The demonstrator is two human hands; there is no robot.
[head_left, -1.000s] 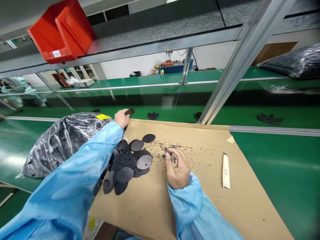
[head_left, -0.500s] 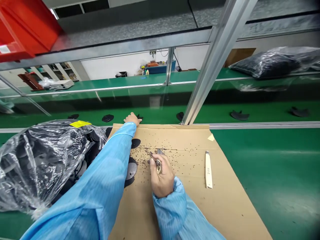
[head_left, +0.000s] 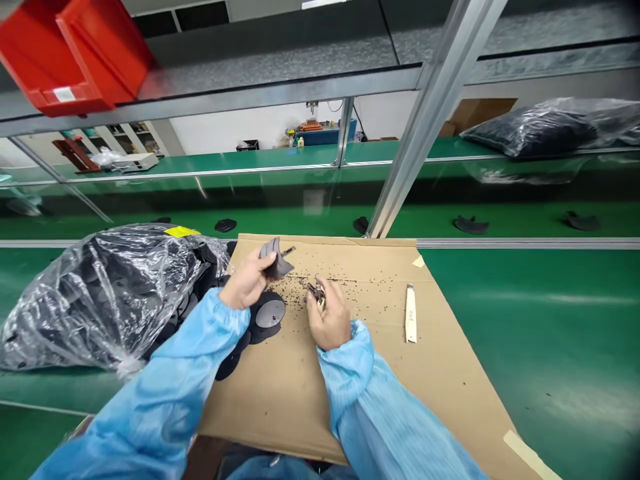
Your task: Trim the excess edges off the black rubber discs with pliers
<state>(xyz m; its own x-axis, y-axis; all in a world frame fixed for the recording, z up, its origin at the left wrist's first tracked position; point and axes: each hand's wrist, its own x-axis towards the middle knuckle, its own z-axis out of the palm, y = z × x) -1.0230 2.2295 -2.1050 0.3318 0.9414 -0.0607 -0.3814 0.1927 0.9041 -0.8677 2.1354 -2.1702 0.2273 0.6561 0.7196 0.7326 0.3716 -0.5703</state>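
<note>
My left hand (head_left: pixel 247 280) pinches a curved dark grey plastic part (head_left: pixel 276 261) with a small stub on its right side, held above the cardboard sheet (head_left: pixel 290 400). To the right, my right hand (head_left: pixel 329 313) is closed around a small metal tool that looks like nippers (head_left: pixel 317 293), mostly hidden by the fingers. Tiny black bits (head_left: pixel 295 287) lie scattered over the cardboard around both hands. Just below my left hand is a pile of flat dark round parts (head_left: pixel 270 313).
A clear bag of black parts (head_left: pixel 115 293) lies at left. A cream-handled knife (head_left: pixel 411 313) rests on the cardboard. Dark parts (head_left: pixel 226 225) sit along the green conveyor behind. A metal post (head_left: pixel 425 120) rises at the cardboard's far edge; a red bin (head_left: pixel 100 53) stands on the shelf.
My left hand has come back from the green conveyor with the curved plastic part in it. My right hand stays over the cardboard with the tool. The view has shifted slightly.
</note>
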